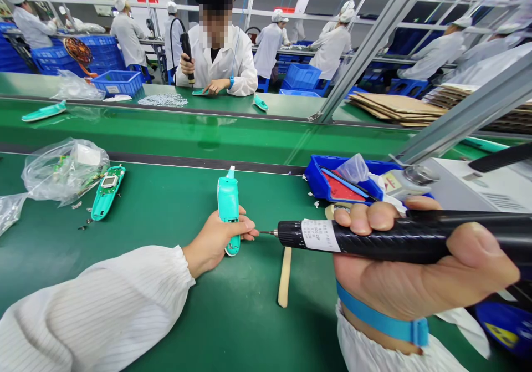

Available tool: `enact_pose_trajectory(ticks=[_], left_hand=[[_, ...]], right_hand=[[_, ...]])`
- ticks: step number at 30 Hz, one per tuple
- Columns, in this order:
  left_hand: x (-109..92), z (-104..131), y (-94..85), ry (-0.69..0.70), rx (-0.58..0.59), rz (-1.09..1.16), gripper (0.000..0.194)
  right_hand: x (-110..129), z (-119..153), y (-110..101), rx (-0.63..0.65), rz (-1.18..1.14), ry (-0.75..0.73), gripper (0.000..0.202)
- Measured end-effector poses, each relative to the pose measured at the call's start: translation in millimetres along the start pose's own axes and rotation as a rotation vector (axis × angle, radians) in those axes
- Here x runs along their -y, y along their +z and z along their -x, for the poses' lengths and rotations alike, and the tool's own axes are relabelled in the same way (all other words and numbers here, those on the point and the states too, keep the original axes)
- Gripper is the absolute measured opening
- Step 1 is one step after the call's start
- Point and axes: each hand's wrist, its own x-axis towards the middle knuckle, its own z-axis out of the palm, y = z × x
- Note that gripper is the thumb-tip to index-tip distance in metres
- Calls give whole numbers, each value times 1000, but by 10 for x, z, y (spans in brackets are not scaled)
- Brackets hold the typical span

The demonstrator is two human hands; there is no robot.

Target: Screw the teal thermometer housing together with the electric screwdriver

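My left hand (pixel 216 239) grips a teal plastic device housing (pixel 228 203) standing on its edge on the green bench (pixel 166 305). My right hand (pixel 419 261) is wrapped around a black electric screwdriver (pixel 374 239) held level, with its thin bit (pixel 268 232) pointing left and almost touching my left fingers beside the housing. A blue band circles my right wrist. A pale wooden stick (pixel 285 276) lies on the bench under the screwdriver.
A second teal housing with an exposed circuit board (pixel 108 192) lies at left beside clear plastic bags (pixel 62 169). A blue tray (pixel 332 183) with a red pad stands behind the screwdriver. Across the conveyor a person in a white coat works; cardboard sheets (pixel 394 108) lie at right.
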Motion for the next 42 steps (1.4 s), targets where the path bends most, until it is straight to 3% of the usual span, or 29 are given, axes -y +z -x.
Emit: enact_pose_trajectory(ticks=[9, 23, 30, 35, 42], left_hand=[[26, 37, 1, -130, 70, 106, 33], [17, 53, 5, -153, 144, 38, 26], [28, 35, 34, -110, 95, 93, 21], [71, 2, -7, -70, 17, 163, 21], [86, -14, -13, -52, 29, 164, 22]], right_hand=[[-8, 40, -22, 109, -1, -5, 24], [-3, 116, -72, 323, -39, 4, 25], [41, 170, -45, 336, -5, 32, 27], [30, 220, -97, 469, -30, 58, 26], [53, 302, -18, 580, 17, 116, 22]])
